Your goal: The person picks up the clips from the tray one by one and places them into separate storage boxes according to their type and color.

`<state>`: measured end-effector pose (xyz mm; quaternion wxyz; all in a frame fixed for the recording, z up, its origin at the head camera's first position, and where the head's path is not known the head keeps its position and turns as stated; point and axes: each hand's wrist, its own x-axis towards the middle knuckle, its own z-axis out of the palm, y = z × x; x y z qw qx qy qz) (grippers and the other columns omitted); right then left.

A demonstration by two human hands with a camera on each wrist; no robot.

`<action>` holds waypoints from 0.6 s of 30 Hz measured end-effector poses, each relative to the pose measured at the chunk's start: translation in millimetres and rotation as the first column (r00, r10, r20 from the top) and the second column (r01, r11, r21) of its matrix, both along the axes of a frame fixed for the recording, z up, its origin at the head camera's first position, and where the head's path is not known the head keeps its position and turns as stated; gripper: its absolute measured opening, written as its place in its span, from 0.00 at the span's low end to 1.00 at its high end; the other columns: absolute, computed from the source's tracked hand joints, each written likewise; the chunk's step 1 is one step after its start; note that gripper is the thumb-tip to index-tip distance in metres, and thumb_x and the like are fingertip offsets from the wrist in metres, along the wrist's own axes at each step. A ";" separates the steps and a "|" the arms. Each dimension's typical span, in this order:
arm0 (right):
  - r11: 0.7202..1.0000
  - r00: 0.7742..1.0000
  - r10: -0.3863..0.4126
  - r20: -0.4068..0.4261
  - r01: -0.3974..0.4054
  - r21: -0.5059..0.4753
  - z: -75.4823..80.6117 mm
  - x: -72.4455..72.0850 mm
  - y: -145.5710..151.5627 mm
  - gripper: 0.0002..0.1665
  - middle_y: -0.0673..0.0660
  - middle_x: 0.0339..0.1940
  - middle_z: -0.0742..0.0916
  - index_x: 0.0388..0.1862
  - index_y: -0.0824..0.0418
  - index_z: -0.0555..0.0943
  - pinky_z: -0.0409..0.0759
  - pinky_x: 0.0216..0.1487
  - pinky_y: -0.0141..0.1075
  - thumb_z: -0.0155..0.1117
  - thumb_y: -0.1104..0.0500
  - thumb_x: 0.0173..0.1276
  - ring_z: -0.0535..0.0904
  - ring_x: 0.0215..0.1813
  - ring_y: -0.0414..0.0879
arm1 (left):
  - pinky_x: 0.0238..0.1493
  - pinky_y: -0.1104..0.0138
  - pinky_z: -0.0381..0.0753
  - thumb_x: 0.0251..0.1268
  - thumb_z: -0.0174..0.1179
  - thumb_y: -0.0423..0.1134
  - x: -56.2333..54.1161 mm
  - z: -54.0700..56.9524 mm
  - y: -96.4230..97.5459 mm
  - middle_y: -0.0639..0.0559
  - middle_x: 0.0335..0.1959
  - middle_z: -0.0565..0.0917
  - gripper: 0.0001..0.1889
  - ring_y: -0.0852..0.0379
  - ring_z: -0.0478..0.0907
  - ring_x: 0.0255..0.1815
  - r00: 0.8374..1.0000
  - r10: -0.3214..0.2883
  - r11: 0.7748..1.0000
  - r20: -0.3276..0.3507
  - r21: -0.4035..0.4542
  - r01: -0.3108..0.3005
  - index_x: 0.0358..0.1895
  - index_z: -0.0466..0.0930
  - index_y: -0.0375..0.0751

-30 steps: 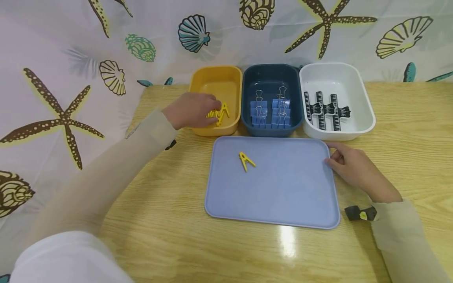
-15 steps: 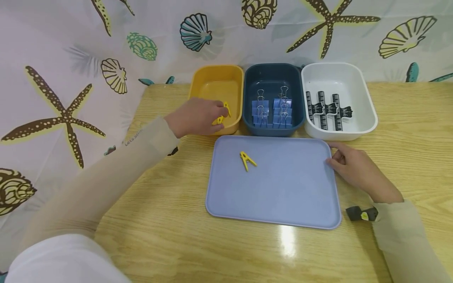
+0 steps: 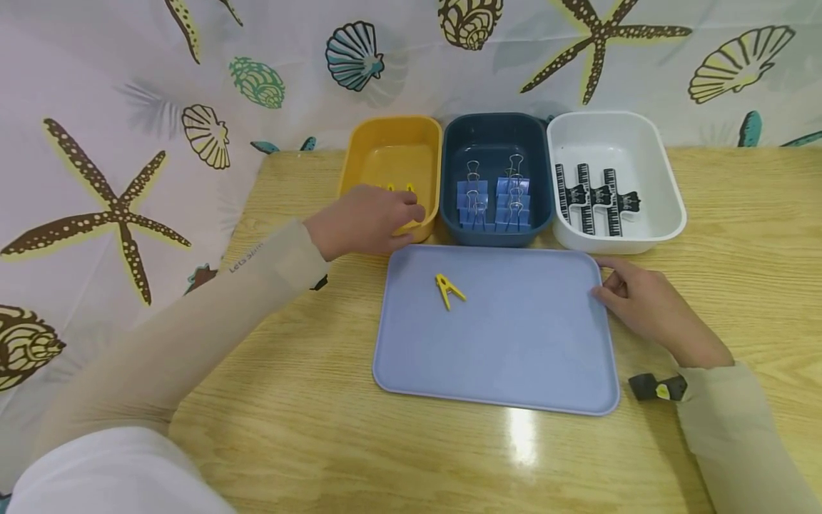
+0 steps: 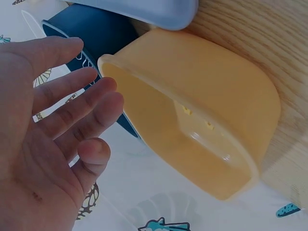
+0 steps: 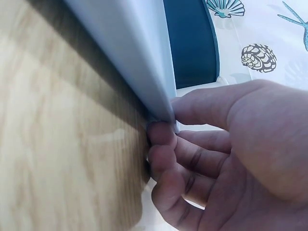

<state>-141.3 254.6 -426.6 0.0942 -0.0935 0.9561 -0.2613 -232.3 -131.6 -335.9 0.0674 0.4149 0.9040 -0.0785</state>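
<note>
My left hand [image 3: 369, 220] is over the front rim of the yellow bin [image 3: 393, 135]. In the left wrist view its fingers are loosely bent and nothing is between them. Small tips of yellow clothespins [image 3: 409, 188] show in the bin behind the hand; the rest is hidden. One yellow clothespin [image 3: 449, 290] lies on the blue-grey tray [image 3: 514, 335], toward its upper left. At the tray's upper right corner my right hand [image 3: 655, 307] pinches the rim between thumb and fingers, as the right wrist view shows, with fingertips curled under the edge [image 5: 161, 133].
Beside the yellow bin stands a dark blue bin [image 3: 494, 135] with several blue binder clips [image 3: 511, 203]. Further right, a white bin [image 3: 616, 135] holds black-and-white piano-pattern clips [image 3: 610, 203]. A shell-printed cloth [image 3: 411, 64] hangs behind the wooden table [image 3: 308, 428].
My left hand has moved from inside the yellow bin toward its front rim, nearer the tray, and the clothespins there are now mostly covered. My right hand keeps its place on the tray.
</note>
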 end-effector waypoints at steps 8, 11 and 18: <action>1.000 1.000 0.001 -0.004 -0.001 0.001 -0.2 -0.8 1.1 0.28 0.57 0.32 0.83 0.65 0.66 0.69 0.68 0.28 0.32 0.60 0.59 0.68 0.71 0.27 0.39 | 0.34 0.65 0.78 0.67 0.58 0.47 5.6 -2.3 8.1 0.51 0.47 0.81 0.16 0.54 0.77 0.33 1.000 -0.009 1.000 0.028 -0.007 0.009 0.55 0.79 0.48; 1.000 1.000 -0.001 0.000 0.001 -0.001 -0.4 -0.9 1.2 0.28 0.58 0.32 0.84 0.65 0.66 0.69 0.68 0.28 0.32 0.60 0.59 0.68 0.71 0.27 0.40 | 0.34 0.65 0.78 0.67 0.58 0.46 8.1 -2.9 11.3 0.51 0.46 0.80 0.16 0.53 0.76 0.32 0.999 -0.024 1.000 0.041 -0.018 0.025 0.55 0.78 0.47; 1.000 1.000 -0.004 0.006 0.004 0.001 -1.0 -0.9 1.3 0.28 0.58 0.33 0.84 0.66 0.65 0.69 0.68 0.28 0.32 0.60 0.59 0.68 0.71 0.27 0.41 | 0.38 0.66 0.80 0.66 0.59 0.44 14.0 -7.5 18.5 0.51 0.46 0.81 0.14 0.54 0.77 0.34 0.996 -0.068 0.998 0.061 -0.013 0.069 0.53 0.78 0.46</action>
